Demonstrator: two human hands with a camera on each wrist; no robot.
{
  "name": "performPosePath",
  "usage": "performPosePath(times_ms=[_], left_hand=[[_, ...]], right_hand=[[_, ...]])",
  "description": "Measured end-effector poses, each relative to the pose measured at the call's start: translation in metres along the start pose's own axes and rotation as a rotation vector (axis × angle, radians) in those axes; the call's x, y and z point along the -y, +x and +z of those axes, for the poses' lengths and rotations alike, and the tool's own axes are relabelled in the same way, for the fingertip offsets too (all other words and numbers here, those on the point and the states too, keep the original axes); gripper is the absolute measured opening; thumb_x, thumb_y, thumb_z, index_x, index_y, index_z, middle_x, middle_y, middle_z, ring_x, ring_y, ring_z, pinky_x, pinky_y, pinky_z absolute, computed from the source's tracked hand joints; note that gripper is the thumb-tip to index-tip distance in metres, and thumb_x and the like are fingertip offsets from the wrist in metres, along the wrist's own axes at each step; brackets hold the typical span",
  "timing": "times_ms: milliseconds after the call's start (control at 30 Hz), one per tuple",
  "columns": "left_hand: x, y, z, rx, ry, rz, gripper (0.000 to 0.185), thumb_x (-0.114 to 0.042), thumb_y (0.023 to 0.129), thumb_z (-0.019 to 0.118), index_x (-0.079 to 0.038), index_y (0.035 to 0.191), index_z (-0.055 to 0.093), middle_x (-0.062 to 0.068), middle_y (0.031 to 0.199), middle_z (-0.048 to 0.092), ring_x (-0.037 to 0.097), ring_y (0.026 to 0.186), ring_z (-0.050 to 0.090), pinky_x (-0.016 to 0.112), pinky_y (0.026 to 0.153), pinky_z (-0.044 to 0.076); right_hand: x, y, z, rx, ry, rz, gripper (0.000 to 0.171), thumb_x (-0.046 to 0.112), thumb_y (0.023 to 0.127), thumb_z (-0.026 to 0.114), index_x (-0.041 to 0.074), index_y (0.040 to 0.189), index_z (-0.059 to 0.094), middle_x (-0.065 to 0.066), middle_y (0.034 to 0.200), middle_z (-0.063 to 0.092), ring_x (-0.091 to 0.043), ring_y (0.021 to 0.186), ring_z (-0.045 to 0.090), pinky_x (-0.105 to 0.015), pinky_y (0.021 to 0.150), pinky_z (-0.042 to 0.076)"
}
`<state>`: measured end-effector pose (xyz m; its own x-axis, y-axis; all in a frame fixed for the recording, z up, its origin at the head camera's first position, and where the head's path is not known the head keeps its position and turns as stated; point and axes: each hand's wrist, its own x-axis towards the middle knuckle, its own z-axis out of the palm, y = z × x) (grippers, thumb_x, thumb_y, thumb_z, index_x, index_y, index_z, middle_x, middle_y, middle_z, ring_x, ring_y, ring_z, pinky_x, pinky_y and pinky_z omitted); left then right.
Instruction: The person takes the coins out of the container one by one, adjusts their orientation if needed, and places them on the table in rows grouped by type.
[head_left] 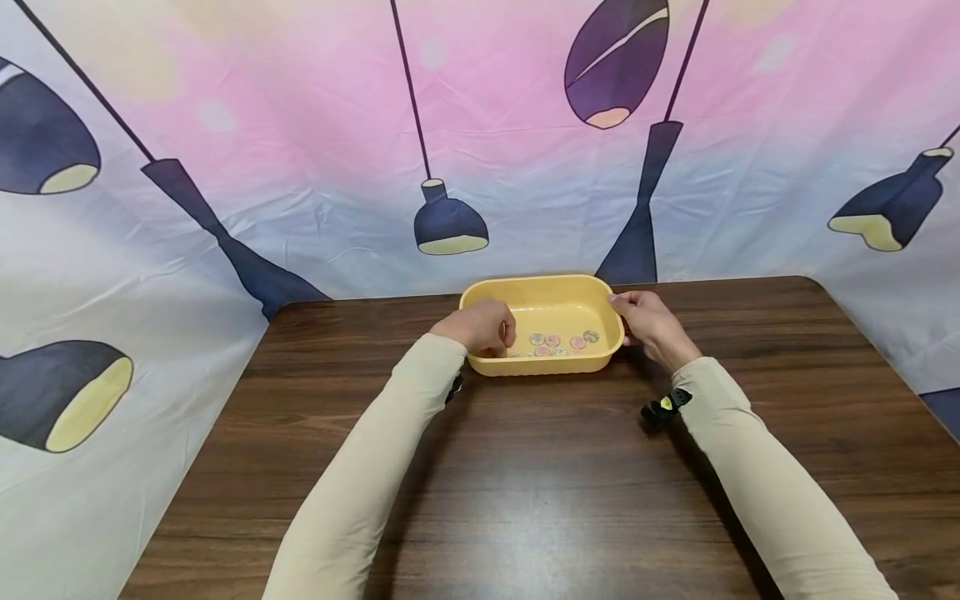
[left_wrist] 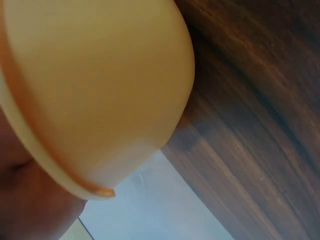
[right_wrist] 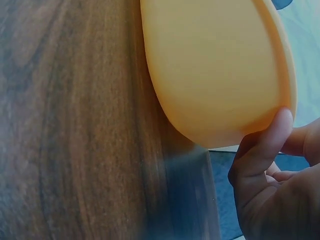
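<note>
A yellow plastic basin (head_left: 543,367) stands near the far edge of the table, with several coins on its floor, some silvery (head_left: 591,336) and some copper-coloured (head_left: 577,342). My left hand (head_left: 483,323) reaches over its left end, fingers bent down inside by the coins; the fingertips are hidden. In the left wrist view, the basin's outer wall (left_wrist: 100,75) covers most of that hand (left_wrist: 30,200). At the opposite end, my right hand (head_left: 651,323) pinches the rim. The right wrist view shows the thumb (right_wrist: 272,132) against the outside of the wall (right_wrist: 215,75).
The dark wooden table (head_left: 525,483) extends toward me and to both sides. Behind its far edge hangs a cloth (head_left: 337,167) printed with lamps. Dark wrist straps with a small device (head_left: 663,407) show at the sleeves.
</note>
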<state>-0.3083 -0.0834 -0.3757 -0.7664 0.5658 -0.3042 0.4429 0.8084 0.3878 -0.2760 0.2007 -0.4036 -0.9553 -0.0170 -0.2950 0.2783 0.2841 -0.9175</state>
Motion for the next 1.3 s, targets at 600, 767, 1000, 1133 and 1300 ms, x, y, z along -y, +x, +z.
performPosePath(times_ms=[600,767,1000,1133,1300], left_hand=[[-0.017,0.004,0.002,-0.079,0.061,0.094,0.009,-0.008,0.096,0.076,-0.009,0.087,0.073,0.001,0.085,0.068,0.016,0.078,0.060,0.029,0.075,0.051],[-0.016,0.006,0.010,-0.040,0.075,0.010,0.021,-0.004,0.095,0.069,-0.012,0.076,0.070,-0.002,0.077,0.060,0.014,0.076,0.053,0.025,0.070,0.043],[-0.013,0.008,0.013,-0.087,-0.055,-0.073,0.018,-0.015,0.092,0.084,-0.009,0.081,0.071,0.000,0.078,0.064,0.014,0.072,0.057,0.026,0.068,0.047],[-0.015,0.013,0.012,-0.110,-0.197,-0.134,0.020,-0.009,0.090,0.085,-0.005,0.081,0.068,0.005,0.075,0.068,0.016,0.064,0.064,0.027,0.063,0.052],[-0.014,0.021,0.013,-0.177,-0.206,-0.155,0.022,-0.008,0.092,0.083,-0.006,0.078,0.066,0.007,0.075,0.069,0.016,0.064,0.062,0.026,0.062,0.050]], right_hand=[[0.000,-0.002,-0.009,-0.001,0.022,-0.022,0.053,0.032,0.115,0.042,-0.011,0.148,0.042,-0.009,0.098,0.058,-0.006,0.062,0.056,-0.018,0.054,0.049],[-0.001,-0.002,-0.004,-0.001,0.021,-0.009,0.053,0.033,0.115,0.041,-0.010,0.148,0.041,-0.008,0.098,0.056,-0.005,0.060,0.054,-0.018,0.054,0.048],[0.000,-0.004,0.001,0.005,0.029,-0.009,0.053,0.031,0.115,0.042,-0.010,0.148,0.041,-0.008,0.096,0.057,-0.005,0.059,0.053,-0.018,0.053,0.047],[0.000,-0.003,0.000,0.006,0.032,-0.012,0.052,0.031,0.116,0.042,-0.010,0.147,0.042,-0.007,0.095,0.057,-0.005,0.059,0.052,-0.018,0.053,0.047],[-0.001,-0.002,0.000,0.006,0.038,-0.013,0.052,0.032,0.115,0.042,-0.010,0.147,0.041,-0.005,0.092,0.057,-0.004,0.057,0.051,-0.018,0.053,0.046]])
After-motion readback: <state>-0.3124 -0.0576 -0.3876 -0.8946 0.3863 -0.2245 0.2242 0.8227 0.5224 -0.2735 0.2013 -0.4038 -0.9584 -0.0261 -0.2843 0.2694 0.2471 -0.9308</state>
